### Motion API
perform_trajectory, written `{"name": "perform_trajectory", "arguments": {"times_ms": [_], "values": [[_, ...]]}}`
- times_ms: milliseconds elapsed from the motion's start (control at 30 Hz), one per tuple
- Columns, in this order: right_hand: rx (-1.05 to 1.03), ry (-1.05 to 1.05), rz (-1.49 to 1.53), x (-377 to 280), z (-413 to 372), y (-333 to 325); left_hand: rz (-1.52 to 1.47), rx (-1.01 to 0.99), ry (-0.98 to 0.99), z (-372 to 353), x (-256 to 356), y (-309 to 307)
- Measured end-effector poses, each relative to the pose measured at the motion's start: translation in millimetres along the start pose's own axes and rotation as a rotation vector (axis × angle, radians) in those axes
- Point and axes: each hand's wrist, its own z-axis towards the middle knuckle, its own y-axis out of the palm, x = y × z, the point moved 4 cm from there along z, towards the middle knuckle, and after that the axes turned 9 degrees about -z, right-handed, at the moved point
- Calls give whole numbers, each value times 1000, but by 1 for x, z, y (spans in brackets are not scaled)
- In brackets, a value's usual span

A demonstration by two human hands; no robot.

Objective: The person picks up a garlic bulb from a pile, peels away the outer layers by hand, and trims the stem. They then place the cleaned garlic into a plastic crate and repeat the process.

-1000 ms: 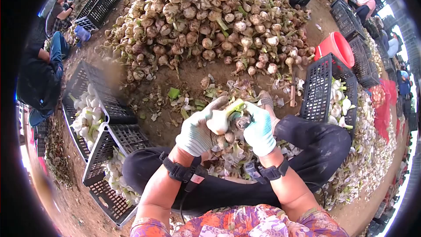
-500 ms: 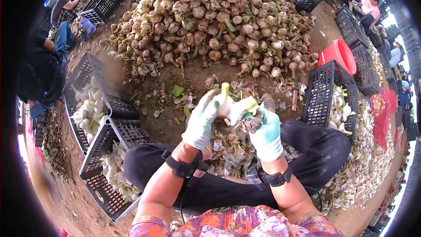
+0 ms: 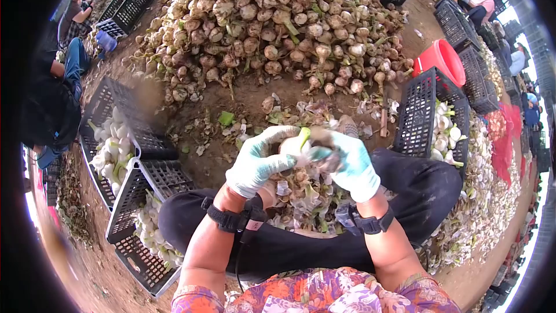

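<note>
A garlic bulb (image 3: 296, 144) with a green stalk stub sits between my two gloved hands above my lap. My left hand (image 3: 255, 162) wraps around its left side. My right hand (image 3: 353, 165) pinches loose dirty skin on its right side. Peelings and trimmed scraps (image 3: 301, 203) lie heaped between my crossed legs under the hands. A big mound of unpeeled, dirt-covered garlic (image 3: 278, 29) fills the ground ahead of me.
Black crates (image 3: 116, 156) with white cleaned garlic stand at my left, another black crate (image 3: 428, 116) at my right beside a red bucket (image 3: 443, 61). Cleaned garlic lies piled along the right. Other people sit at upper left and upper right.
The bulb, held up with its stalk pointing upward half a second ago, has come down and been turned between my hands. My right hand now grips skin at its side.
</note>
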Motion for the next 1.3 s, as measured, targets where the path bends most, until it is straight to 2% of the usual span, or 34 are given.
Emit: {"name": "perform_trajectory", "arguments": {"times_ms": [33,100,167,233,300,333,367,400,433,467,500,567,600,633,700,733,767,833,900,933,967,1033,1067,1167,1233,1300], "values": [[88,-322,-496,-13,2,1,-2,-1,-2,-1,0,-2],[11,-173,-530,-21,3,-2,-74,6,-92,-6,1,-5],[39,-186,-487,-4,2,-2,-78,13,-85,-6,3,-6],[78,-196,-451,-7,-1,-1,-63,-19,26,-3,3,-5],[98,-17,-110,-9,-7,2,-105,-26,25,0,1,-5],[108,-152,-382,-14,-8,6,-40,-22,34,0,2,-4],[169,62,-281,4,-11,11,25,-19,43,0,3,-4],[223,-155,-516,-8,-12,14,26,-24,41,2,0,-6],[274,-375,-749,-21,-15,19,173,-20,118,3,-2,-9],[300,-338,-775,-23,-16,24,320,-14,196,4,-2,-11],[300,-338,-772,-22,-15,25,323,-13,194,2,2,-10],[257,-194,-555,-6,-8,22,263,-1,99,-2,10,-6],[224,-38,-452,12,-2,16,263,0,100,-4,10,-5],[276,-90,-586,11,2,8,167,0,65,-6,8,-3],[345,-29,-448,18,5,-5,-26,-6,-5,-5,5,-2],[309,20,-291,19,3,-8,-52,-14,24,-3,4,-3],[270,41,-355,14,-7,-9,-13,-19,-26,-4,5,-6],[226,179,513,22,-10,4,18,-31,49,-2,3,-5],[153,144,436,8,-18,10,65,-42,52,0,3,-2],[174,295,777,15,-17,16,110,-50,55,-1,3,-1],[177,297,779,19,-16,15,110,-51,51,-2,5,2],[152,-101,-360,-1,-7,12,-18,-43,-127,-8,7,6],[173,-232,-614,-15,-11,6,-19,-37,-126,-8,6,2],[202,-321,-671,-21,-10,4,68,-81,-76,-5,4,-4],[171,-274,-588,-19,-11,2,-34,-76,-80,-4,5,0],[181,-6,-316,-9,-15,-3,-45,-76,-80,-4,8,3]]}}
